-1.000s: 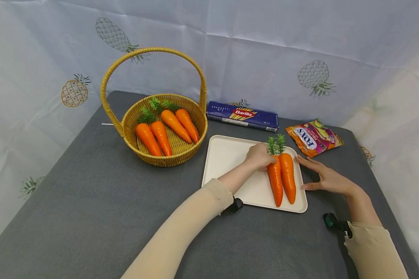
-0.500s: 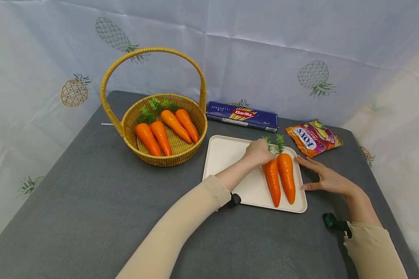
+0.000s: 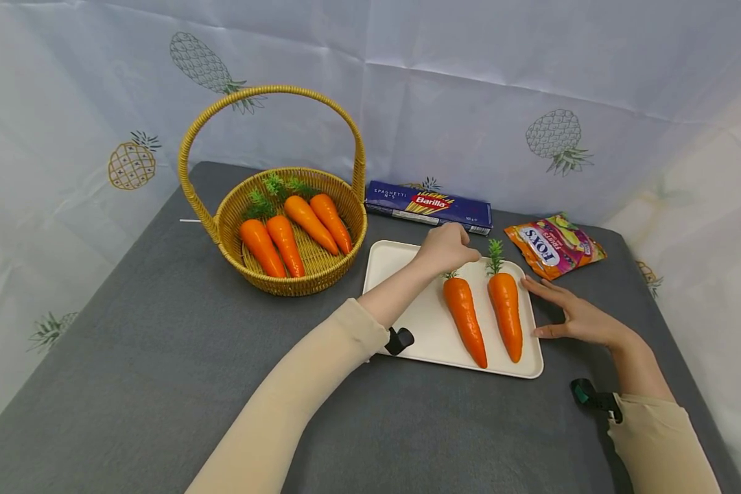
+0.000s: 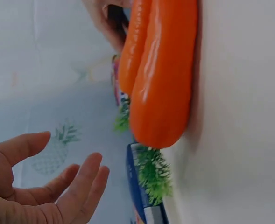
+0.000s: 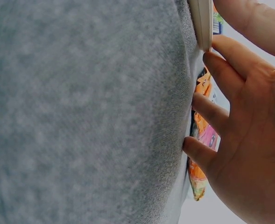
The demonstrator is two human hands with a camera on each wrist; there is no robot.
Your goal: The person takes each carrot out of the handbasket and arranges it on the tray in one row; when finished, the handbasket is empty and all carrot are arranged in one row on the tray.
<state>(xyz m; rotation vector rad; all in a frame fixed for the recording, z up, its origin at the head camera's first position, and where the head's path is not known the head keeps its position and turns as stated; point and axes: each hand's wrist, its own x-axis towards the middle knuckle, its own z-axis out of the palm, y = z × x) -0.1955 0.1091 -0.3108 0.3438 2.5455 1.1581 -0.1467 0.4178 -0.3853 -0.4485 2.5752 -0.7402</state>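
Two carrots lie on a cream tray (image 3: 429,343), the left carrot (image 3: 465,321) slanting apart from the right carrot (image 3: 505,317). Over the leafy top of the left one is my left hand (image 3: 447,248), holding nothing. The left wrist view shows that hand (image 4: 48,186) with loosely bent, parted fingers, clear of the carrot (image 4: 163,84) and its green leaves (image 4: 153,175). My right hand (image 3: 571,315) rests against the tray's right edge with spread fingers. In the right wrist view, its fingertips touch the tray rim (image 5: 201,23) and the grey cloth.
A wicker basket (image 3: 290,285) with a tall handle holds several carrots on the left. Behind the tray lies a blue Barilla spaghetti box (image 3: 429,204). A Fox's candy bag (image 3: 556,245) is at the back right. Grey cloth (image 3: 160,357) covers the table.
The left carrot shifted leftward on the tray, away from the right carrot. My left hand moved with it, then let go and rose up and back. My right hand stayed at the tray's edge.
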